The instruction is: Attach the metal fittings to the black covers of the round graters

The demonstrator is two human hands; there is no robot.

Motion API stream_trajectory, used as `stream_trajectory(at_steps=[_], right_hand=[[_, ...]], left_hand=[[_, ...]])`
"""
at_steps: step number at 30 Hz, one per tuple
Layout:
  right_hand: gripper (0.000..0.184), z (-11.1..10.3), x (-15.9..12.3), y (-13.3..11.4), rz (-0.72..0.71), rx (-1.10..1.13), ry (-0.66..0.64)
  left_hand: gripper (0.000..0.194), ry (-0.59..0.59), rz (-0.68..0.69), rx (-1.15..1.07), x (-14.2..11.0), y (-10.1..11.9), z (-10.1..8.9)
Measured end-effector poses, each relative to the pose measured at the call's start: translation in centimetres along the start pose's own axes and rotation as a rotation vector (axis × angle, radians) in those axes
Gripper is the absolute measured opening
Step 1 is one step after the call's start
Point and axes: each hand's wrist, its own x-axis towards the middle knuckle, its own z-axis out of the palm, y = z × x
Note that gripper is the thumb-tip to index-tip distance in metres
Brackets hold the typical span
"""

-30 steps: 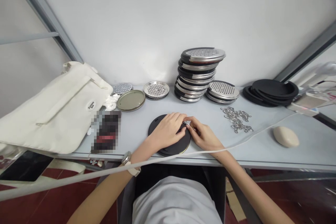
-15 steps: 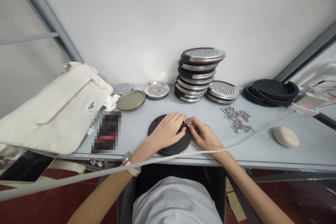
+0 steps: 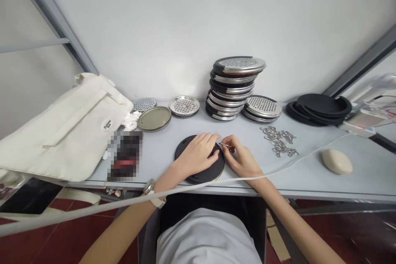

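Note:
A round black disc (image 3: 204,173) lies on the grey table (image 3: 167,156) in front of me. My left hand (image 3: 198,152) rests on top of it, fingers curled over its far right edge, pressing it down. My right hand (image 3: 241,157) sits just right of the disc and pinches a small metal hook (image 3: 225,145) at the disc's rim. A pile of loose metal hooks (image 3: 278,140) lies to the right. A tall stack of perforated metal discs with black backing (image 3: 232,87) stands behind.
A cream tote bag (image 3: 64,128) covers the left of the table. Loose metal discs (image 3: 184,105), a short stack (image 3: 262,108), black discs (image 3: 320,107) and a beige oval object (image 3: 337,161) sit around. A white cable (image 3: 93,210) crosses near the front edge.
My right hand has shifted slightly to the right with the metal hook, which now shows between the two hands. The left hand stays on the disc.

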Motion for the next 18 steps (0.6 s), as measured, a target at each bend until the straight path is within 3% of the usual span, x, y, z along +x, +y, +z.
stream_trajectory(at_steps=[9, 18], right_hand=[[0.011, -0.43, 0.26, -0.12, -0.118, -0.13, 0.073], [0.012, -0.63, 0.14, -0.02, -0.06, -0.15, 0.02]], left_hand=[[0.024, -0.001, -0.003, -0.024, 0.01, 0.01, -0.02], [0.025, -0.012, -0.002, -0.019, 0.01, 0.02, -0.06]])
